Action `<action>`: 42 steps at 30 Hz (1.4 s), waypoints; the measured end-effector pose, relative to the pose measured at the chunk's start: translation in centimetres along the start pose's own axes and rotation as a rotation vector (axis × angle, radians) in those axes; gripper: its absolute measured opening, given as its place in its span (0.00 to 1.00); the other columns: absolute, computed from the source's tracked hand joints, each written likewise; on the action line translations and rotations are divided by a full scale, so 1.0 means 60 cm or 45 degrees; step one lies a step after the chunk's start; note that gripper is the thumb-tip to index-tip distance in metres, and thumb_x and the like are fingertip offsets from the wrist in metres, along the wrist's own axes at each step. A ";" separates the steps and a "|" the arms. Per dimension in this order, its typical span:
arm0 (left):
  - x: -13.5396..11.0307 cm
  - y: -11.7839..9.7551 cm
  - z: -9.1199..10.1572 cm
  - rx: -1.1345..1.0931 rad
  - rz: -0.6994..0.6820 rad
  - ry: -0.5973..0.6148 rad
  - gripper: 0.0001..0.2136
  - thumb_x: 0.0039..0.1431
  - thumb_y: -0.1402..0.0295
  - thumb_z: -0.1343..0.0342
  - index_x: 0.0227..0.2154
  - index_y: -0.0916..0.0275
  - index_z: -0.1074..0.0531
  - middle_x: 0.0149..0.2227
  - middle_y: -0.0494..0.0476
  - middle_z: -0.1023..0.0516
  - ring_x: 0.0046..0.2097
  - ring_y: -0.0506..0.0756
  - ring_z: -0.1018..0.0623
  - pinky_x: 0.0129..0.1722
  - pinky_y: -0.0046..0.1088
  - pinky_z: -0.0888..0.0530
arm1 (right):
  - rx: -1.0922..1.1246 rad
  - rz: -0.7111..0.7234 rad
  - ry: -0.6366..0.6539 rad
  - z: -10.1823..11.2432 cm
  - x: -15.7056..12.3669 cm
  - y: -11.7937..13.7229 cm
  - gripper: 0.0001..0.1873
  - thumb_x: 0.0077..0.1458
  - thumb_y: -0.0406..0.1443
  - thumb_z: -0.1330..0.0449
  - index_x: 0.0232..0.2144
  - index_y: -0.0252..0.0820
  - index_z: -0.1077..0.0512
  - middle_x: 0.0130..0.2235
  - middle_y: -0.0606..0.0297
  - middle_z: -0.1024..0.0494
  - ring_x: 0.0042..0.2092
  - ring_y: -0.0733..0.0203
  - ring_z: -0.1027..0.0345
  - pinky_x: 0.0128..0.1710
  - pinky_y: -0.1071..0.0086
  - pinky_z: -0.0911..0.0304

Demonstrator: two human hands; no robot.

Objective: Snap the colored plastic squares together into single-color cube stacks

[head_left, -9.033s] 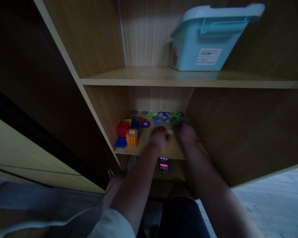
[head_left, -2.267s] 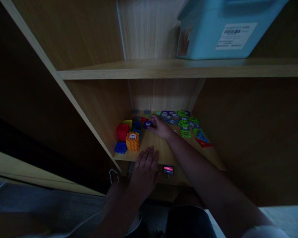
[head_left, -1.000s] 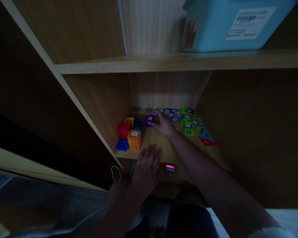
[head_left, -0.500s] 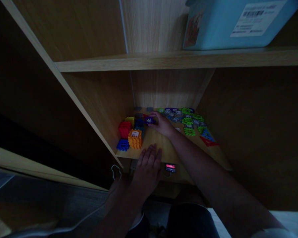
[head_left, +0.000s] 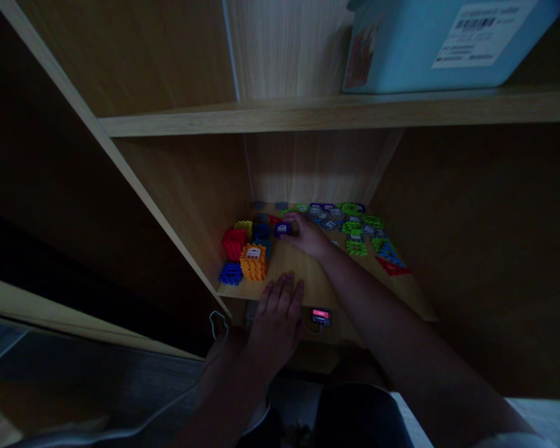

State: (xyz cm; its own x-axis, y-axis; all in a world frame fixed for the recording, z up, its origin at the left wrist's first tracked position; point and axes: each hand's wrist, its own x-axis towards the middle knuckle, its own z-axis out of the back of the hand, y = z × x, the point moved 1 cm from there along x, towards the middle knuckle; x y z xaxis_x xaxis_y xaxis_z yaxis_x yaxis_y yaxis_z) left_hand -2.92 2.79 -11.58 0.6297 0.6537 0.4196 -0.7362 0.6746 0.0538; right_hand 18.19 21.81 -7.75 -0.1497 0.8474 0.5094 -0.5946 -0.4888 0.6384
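Observation:
Between the thumb and fingers of my right hand (head_left: 303,233) is a purple building block piece (head_left: 282,229) with a white print, held over the shelf board. My left hand (head_left: 277,311) lies flat with fingers stretched out on the shelf's front edge. Left of the purple piece stand stacks of blocks: orange (head_left: 254,261), red (head_left: 234,244), yellow (head_left: 244,226) and dark blue (head_left: 261,231). A blue block (head_left: 231,273) sits at the front left. Behind my right hand a small red piece (head_left: 274,219) shows in part.
Green pieces (head_left: 355,247), grey ones and a few purple ones spread along the back right. Blue (head_left: 389,253) and red triangular pieces (head_left: 392,267) lie at the right. Overhead, a light-blue bin (head_left: 424,50) stands on the upper shelf (head_left: 289,117). Below is a lit phone-like device (head_left: 321,317) with a cable.
My right hand has shifted slightly toward me with the purple piece, which is now tilted a little differently. The left hand stays in place.

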 end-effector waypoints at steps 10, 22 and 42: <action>0.001 0.000 0.006 0.005 -0.010 -0.019 0.37 0.72 0.57 0.44 0.78 0.64 0.48 0.80 0.64 0.49 0.79 0.65 0.45 0.77 0.50 0.44 | -0.012 -0.015 -0.034 0.001 -0.002 -0.010 0.34 0.55 0.39 0.26 0.61 0.47 0.31 0.57 0.55 0.17 0.58 0.48 0.23 0.64 0.52 0.34; 0.001 0.000 0.002 0.011 -0.006 -0.017 0.37 0.73 0.57 0.45 0.78 0.64 0.48 0.79 0.65 0.47 0.78 0.64 0.44 0.77 0.50 0.44 | -0.005 -0.005 0.028 0.002 -0.003 -0.010 0.33 0.55 0.39 0.26 0.61 0.45 0.30 0.56 0.54 0.17 0.59 0.48 0.23 0.64 0.51 0.34; 0.001 0.003 -0.001 -0.021 -0.011 -0.071 0.37 0.72 0.58 0.44 0.78 0.64 0.48 0.79 0.65 0.46 0.78 0.65 0.44 0.77 0.50 0.44 | -0.362 -0.083 -0.156 0.021 0.000 -0.005 0.19 0.69 0.44 0.40 0.56 0.43 0.24 0.55 0.49 0.19 0.61 0.42 0.28 0.66 0.49 0.36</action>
State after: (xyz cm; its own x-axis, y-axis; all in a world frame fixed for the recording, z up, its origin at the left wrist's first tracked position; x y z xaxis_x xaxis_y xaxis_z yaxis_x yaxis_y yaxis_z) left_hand -3.00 2.95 -11.59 0.6206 0.6281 0.4694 -0.7266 0.6857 0.0430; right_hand 19.33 21.68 -7.23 -0.0183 0.8353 0.5495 -0.7996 -0.3422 0.4936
